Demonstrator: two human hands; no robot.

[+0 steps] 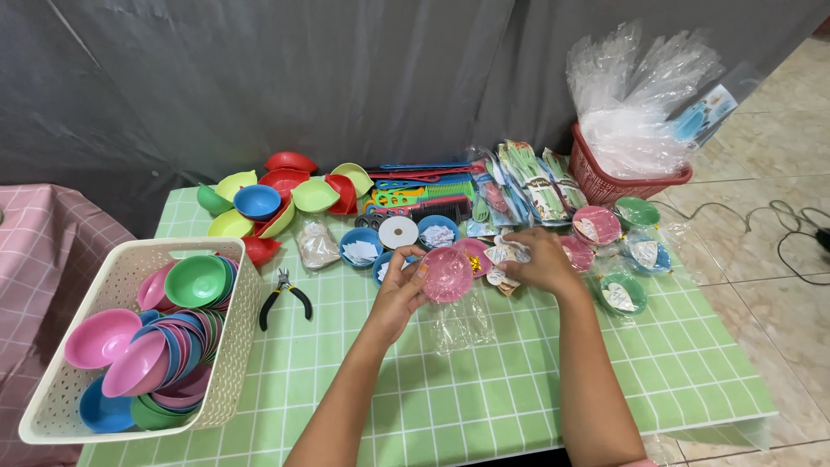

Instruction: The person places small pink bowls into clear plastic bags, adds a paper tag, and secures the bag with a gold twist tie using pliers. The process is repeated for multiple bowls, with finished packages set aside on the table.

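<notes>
Bench [484, 389] with green checked cover, against grey drape [285, 78]; tiled floor [778, 190] to the right, red basket [605, 177] of clear bags there. Left hand [399, 281] in closed grip on pink bowl [447, 273], held just above bench centre. Right hand [538, 259] fingers curled on small packets [506, 253] beside it; white basket [229, 346] of bowls at left edge.

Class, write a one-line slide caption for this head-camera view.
Left hand holds a pink bowl; right hand reaches among small packets on a green checked table.
</notes>
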